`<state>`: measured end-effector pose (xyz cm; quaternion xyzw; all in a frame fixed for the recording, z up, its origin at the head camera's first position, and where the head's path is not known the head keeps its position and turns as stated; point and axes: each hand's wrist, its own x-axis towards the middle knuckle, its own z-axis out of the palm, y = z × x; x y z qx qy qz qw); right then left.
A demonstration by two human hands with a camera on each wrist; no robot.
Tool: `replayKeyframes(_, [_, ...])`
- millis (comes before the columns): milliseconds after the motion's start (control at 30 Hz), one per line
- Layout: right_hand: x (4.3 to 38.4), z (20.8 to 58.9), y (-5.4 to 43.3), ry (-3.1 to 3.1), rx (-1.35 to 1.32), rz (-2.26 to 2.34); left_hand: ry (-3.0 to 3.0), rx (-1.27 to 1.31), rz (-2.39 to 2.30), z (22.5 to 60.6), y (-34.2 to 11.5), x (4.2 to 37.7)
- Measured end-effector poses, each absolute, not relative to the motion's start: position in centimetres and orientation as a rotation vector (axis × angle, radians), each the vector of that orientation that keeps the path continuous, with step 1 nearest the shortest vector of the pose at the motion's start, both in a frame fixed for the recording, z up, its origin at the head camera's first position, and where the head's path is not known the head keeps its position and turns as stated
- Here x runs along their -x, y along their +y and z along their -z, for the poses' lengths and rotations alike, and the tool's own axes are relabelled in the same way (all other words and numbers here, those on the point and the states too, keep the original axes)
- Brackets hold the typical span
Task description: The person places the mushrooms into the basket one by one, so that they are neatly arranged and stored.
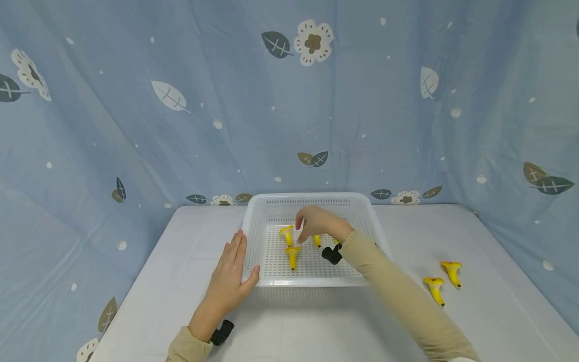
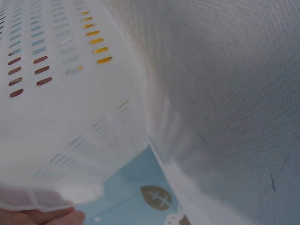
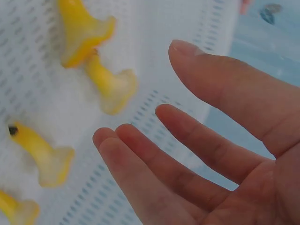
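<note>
Sleeves (image 1: 402, 296), beige, enter from the bottom edge of the head view. The left hand (image 1: 230, 276), left of bottom centre, lies with fingers straight against the left side of a white basket (image 1: 312, 282), clasping nothing. On the white table (image 1: 289, 337), at lower right, lie two yellow mushrooms (image 1: 435, 291), near each other and apart from the basket. The basket stands at lower centre, with more yellow mushrooms (image 1: 292, 257) on its slotted floor. Above them the right hand (image 1: 322, 221) hangs with thumb and fingers parted, grasping nothing; whether it has just released one or is reaching cannot be told. At the back, a blue curtain (image 1: 253, 100) fills the upper frame.

The step in hand appears to be arranging mushrooms in the basket. It would go best with the left palm steadying the wall, each mushroom pinched lightly by its stem, laid in a gap, and the fingers lifted straight up so the flared caps don't catch. No brand, label or writing can be read anywhere.
</note>
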<state>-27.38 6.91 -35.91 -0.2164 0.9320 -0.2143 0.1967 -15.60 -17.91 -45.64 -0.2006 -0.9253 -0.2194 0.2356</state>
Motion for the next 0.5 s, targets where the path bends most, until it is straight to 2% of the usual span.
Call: replayKeyframes(500, [24.3, 30.9, 14.6, 2.724, 0.767, 0.949, -2.553, 0.539, 0.607, 45.8, -17.8, 15.6])
